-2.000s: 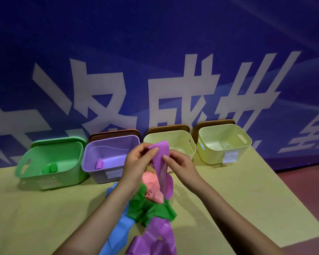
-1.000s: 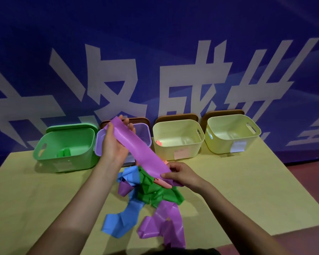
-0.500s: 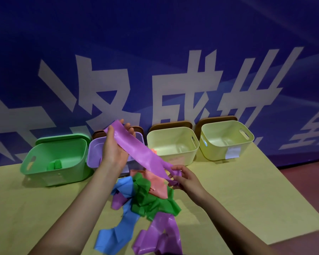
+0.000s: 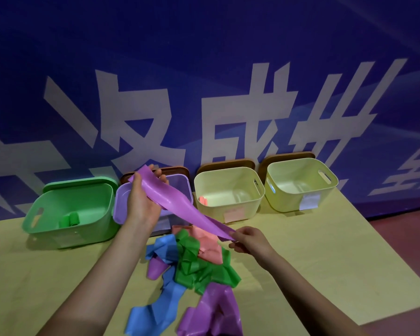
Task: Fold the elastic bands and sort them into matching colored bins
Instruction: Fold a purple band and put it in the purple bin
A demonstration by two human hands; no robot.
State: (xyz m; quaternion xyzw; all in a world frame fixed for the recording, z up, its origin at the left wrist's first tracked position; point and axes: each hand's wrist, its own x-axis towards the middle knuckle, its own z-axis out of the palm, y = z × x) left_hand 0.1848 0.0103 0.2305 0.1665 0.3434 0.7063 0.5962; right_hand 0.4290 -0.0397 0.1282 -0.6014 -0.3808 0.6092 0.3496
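A purple elastic band is stretched slantwise between my hands. My left hand grips its upper end in front of the purple bin. My right hand pinches its lower end above the pile. The pile holds a green band, a pink band, a blue band and another purple band. The green bin holds a rolled green band. A pink roll lies in the middle yellow bin. The right yellow bin has nothing visible inside.
The four bins stand in a row at the back of the yellow table, against a blue wall banner with white characters. The table's right edge drops to a red floor.
My hands, first close together on the band in front of the bins, have drawn apart: the left went up and left, the right down, stretching the purple band slantwise. The camera shifted a little.
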